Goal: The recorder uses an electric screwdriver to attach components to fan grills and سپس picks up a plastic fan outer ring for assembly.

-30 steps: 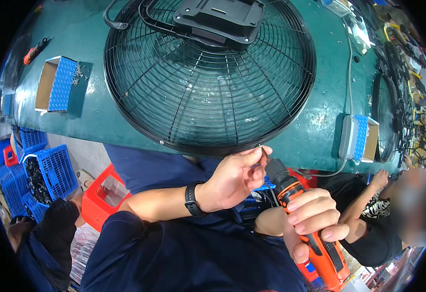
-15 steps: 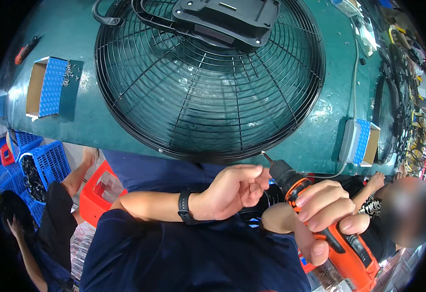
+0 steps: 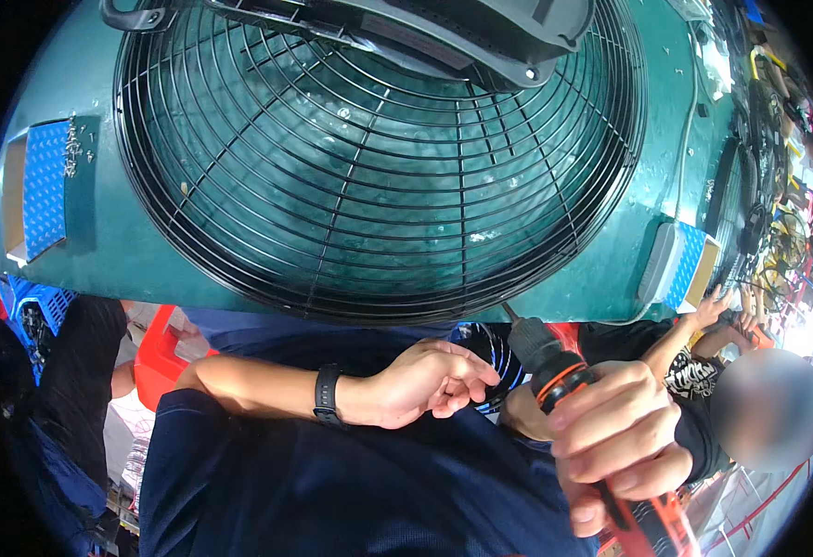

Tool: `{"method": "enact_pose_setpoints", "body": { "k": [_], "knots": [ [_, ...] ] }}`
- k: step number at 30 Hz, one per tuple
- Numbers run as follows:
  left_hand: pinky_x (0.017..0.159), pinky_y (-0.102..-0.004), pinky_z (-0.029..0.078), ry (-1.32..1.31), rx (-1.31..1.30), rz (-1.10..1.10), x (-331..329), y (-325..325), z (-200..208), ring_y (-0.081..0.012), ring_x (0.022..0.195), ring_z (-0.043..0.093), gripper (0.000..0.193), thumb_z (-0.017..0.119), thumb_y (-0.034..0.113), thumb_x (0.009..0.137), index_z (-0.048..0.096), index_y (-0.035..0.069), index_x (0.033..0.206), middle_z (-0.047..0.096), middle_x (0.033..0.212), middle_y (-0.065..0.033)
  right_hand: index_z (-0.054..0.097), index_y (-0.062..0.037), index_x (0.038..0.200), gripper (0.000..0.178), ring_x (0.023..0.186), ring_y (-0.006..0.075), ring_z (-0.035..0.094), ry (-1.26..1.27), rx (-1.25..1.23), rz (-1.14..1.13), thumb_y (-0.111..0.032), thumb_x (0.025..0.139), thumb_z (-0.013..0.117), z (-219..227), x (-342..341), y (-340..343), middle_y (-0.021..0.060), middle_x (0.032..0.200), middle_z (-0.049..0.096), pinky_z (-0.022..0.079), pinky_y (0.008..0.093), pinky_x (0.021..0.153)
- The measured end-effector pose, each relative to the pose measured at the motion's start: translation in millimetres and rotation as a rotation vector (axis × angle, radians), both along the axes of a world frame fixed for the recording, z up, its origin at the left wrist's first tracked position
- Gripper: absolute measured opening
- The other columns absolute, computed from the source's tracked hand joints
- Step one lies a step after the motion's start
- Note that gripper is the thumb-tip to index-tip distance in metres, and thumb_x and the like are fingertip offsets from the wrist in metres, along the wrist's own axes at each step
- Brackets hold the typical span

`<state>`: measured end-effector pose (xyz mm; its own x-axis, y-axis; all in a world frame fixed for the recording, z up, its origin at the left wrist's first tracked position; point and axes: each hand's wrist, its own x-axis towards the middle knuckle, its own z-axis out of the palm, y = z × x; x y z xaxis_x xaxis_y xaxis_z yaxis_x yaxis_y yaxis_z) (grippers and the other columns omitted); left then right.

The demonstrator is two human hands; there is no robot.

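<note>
A large round black fan guard (image 3: 379,314) lies on the green table, with a black plastic housing (image 3: 509,42) on top at its far side. My right hand (image 3: 615,436) is wrapped round an orange-and-black cordless screwdriver (image 3: 535,348). Its bit points up to the guard's near rim; whether a screw sits there is too small to tell. Just below that rim, left of the screwdriver, my left hand (image 3: 425,382) hangs palm up with curled fingers, apart from the guard. Anything inside those fingers is hidden.
A blue-patterned carton (image 3: 46,190) with loose screws (image 3: 72,148) beside it stands at the left. On the right are a grey adapter with a cable (image 3: 659,265) and another blue-patterned carton (image 3: 687,269). A red stool (image 3: 154,362) and people are close by.
The guard and table appear larger and shifted in view. My left hand has drawn back from the bit, leftward and lower. The screwdriver stays in my right hand with its bit at the rim.
</note>
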<state>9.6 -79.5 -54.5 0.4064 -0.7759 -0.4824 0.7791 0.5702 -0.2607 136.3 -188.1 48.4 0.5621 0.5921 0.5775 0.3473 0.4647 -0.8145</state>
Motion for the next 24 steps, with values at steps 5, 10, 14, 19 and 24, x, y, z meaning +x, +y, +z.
{"method": "enact_pose_setpoints", "body": {
  "k": [5, 10, 14, 19, 24],
  "knots": [
    [0.046, -0.0212, 0.036, -0.036, 0.008, -0.009, -4, 6, -1, -0.0102, 0.060, 0.049, 0.023, 0.050, 0.013, 0.088, 0.059, -0.006, 0.097, 0.057, 0.077, -0.0075, 0.048, -0.0035, 0.087, 0.030, 0.051, 0.0209, 0.059, 0.060, -0.047, 0.014, -0.007, 0.067, 0.070, 4, 2, 0, 0.0089, 0.065, 0.059, 0.054, 0.0348, 0.044],
    [0.047, -0.0214, 0.038, -0.081, 0.033, 0.017, -12, 13, -4, -0.0109, 0.059, 0.049, 0.023, 0.049, 0.012, 0.089, 0.060, -0.007, 0.098, 0.057, 0.077, -0.0087, 0.045, -0.0041, 0.102, 0.040, 0.058, 0.0224, 0.061, 0.015, -0.124, -0.043, -0.010, 0.072, 0.071, 8, -4, -5, 0.0090, 0.073, 0.059, 0.054, 0.0371, 0.051],
    [0.049, -0.0216, 0.038, -0.198, 0.121, 0.004, -21, 16, -21, -0.0110, 0.060, 0.050, 0.024, 0.049, 0.012, 0.090, 0.059, -0.008, 0.100, 0.057, 0.080, -0.0094, 0.041, -0.0040, 0.116, 0.052, 0.055, 0.0228, 0.057, 0.105, 0.084, -0.379, -0.017, 0.074, 0.069, -5, -17, -7, 0.0093, 0.074, 0.058, 0.051, 0.0378, 0.050],
    [0.051, -0.0223, 0.036, -0.147, 0.148, 0.119, -47, 47, -41, -0.0115, 0.063, 0.048, 0.025, 0.051, 0.014, 0.088, 0.061, -0.005, 0.101, 0.058, 0.081, -0.0061, 0.039, -0.0026, 0.129, 0.047, 0.057, 0.0172, 0.052, 0.336, 0.011, -0.630, -0.021, 0.087, 0.050, 0, 12, -34, 0.0086, 0.077, 0.054, 0.046, 0.0347, 0.052],
    [0.052, -0.0237, 0.035, -0.024, 0.296, 0.259, -66, 90, -57, -0.0126, 0.063, 0.048, 0.025, 0.051, 0.014, 0.085, 0.061, -0.003, 0.099, 0.058, 0.078, -0.0042, 0.039, -0.0055, 0.128, 0.048, 0.075, 0.0195, 0.060, 0.535, -0.416, -0.973, -0.021, 0.088, 0.059, -10, 80, -62, 0.0102, 0.095, 0.055, 0.052, 0.0301, 0.057]
  ]
}}
